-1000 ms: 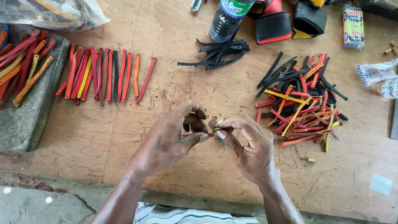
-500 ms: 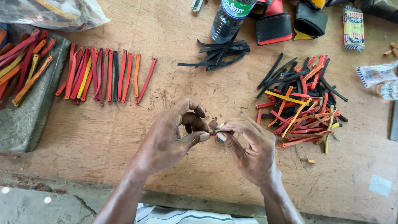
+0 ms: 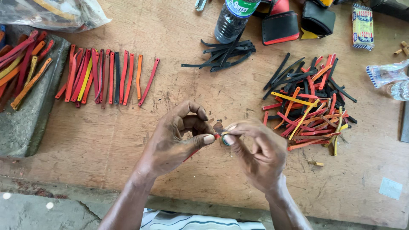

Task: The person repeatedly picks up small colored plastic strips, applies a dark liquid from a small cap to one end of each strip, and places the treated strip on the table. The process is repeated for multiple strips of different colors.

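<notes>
Plywood worktop (image 3: 128,140), scuffed and stained, fills most of the view. At its left edge sits a grey stone slab (image 3: 25,123) with red, orange and yellow strips lying across it, and above that a crumpled clear plastic bag (image 3: 55,12). A neat row of red, orange, yellow and dark leather strips (image 3: 102,76) lies side by side left of centre. On the right is a loose heap of short strips (image 3: 313,106) in black, red, orange and yellow. Near the top, a dark plastic bottle (image 3: 232,21) stands just above a small bundle of black strips (image 3: 223,53), with folded black-and-red leather pieces (image 3: 281,25) beside it.

Both hands meet at the middle of the board. The left hand (image 3: 174,140) pinches the end of a thin red strip (image 3: 216,136) between thumb and forefinger; the rest of the strip shows under the palm. The right hand (image 3: 257,153) is closed, fingertips touching the left hand's, pinching a small round ring (image 3: 226,139) against the strip's tip.
</notes>
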